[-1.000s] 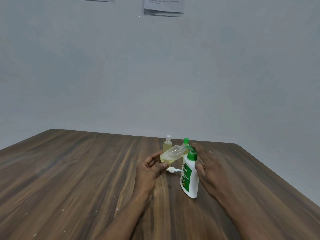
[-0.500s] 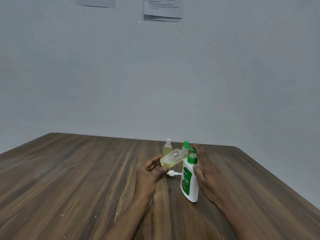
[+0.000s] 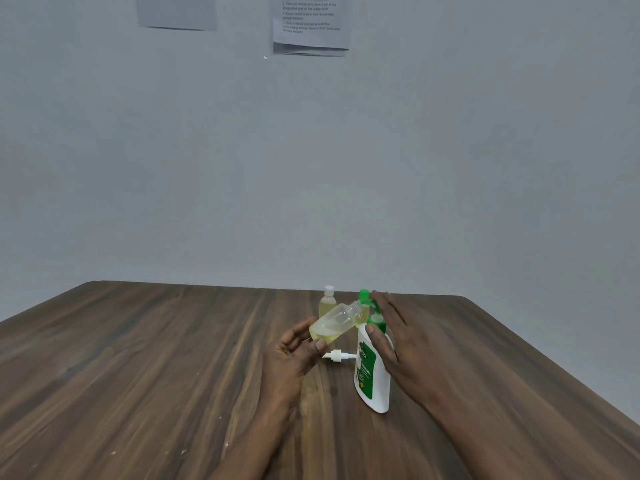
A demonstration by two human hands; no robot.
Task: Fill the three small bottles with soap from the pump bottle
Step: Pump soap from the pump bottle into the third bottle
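The left hand (image 3: 294, 355) has its grip closed round the base of a small clear bottle (image 3: 334, 322), thumb on the near side and fingers curled behind. The bottle is uncapped and tilted, with its open neck pointing up and right towards the top of the pump bottle (image 3: 372, 375). Pale yellow soap pools in its lower end by the palm.

The right hand (image 3: 398, 337) rests against the right side of the pump bottle. Its grip is loose and mostly open: the fingers lie nearly straight over the green pump head (image 3: 377, 320), and the thumb presses on the white shoulder just below it. The pump bottle stands upright on the table (image 3: 138, 358), its green label facing left.

A white cap (image 3: 336, 355) with a short stem lies on the table just left of the pump bottle, below the held bottle. Behind and left of the pump bottle stands a capped small bottle (image 3: 328, 301) filled with yellow soap. Another yellowish bottle (image 3: 360, 317) shows directly behind the pump bottle, largely hidden by the held one; whether the green top above it is its own cannot be told. Two paper sheets (image 3: 311, 26) hang on the wall far beyond the pump bottle.
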